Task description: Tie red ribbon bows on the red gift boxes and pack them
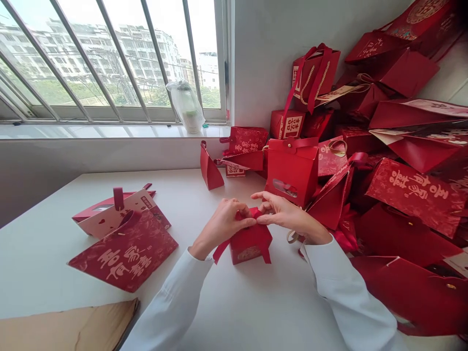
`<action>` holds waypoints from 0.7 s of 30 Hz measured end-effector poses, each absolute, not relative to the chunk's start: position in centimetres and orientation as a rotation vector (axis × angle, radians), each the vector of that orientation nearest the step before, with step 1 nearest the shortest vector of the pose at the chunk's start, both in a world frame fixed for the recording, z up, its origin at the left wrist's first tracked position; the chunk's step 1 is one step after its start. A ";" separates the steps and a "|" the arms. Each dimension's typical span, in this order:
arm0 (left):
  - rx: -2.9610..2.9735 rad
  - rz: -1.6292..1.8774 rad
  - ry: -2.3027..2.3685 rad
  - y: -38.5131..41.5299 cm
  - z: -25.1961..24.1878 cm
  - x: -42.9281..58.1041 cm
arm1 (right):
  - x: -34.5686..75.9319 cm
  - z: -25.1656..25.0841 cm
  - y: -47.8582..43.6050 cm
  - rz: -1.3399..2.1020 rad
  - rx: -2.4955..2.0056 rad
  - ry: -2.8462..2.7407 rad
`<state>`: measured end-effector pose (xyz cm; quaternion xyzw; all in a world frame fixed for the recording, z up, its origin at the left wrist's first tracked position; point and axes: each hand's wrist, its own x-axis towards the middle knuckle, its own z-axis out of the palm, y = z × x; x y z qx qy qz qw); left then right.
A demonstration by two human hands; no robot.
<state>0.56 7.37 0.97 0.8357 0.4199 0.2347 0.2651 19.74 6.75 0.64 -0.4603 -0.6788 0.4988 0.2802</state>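
In front of me on the white table (234, 312) stands a small red gift box (248, 246) with a pattern on its front side. Red ribbon (267, 255) crosses its top, and loose ends hang down at both sides. My left hand (228, 222) pinches the ribbon at the top of the box, thumb pointing inward. From the other side, my right hand (280, 214) also pinches the ribbon there, its thumb tip close to the left one. The fingers partly hide the place where the ribbon crosses.
A big heap of red gift boxes (413, 190) fills the right side, against the wall. Several flat gift bags (127, 253) lie at the left. A piece of cardboard (69, 326) is at the lower left. On the windowsill stands a cup in a plastic bag (188, 109).
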 end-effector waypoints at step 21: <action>2.242 0.506 1.409 6.0 3.3 -1.0 | 20.0 1.0 6.9 1.059 -1.318 -2.037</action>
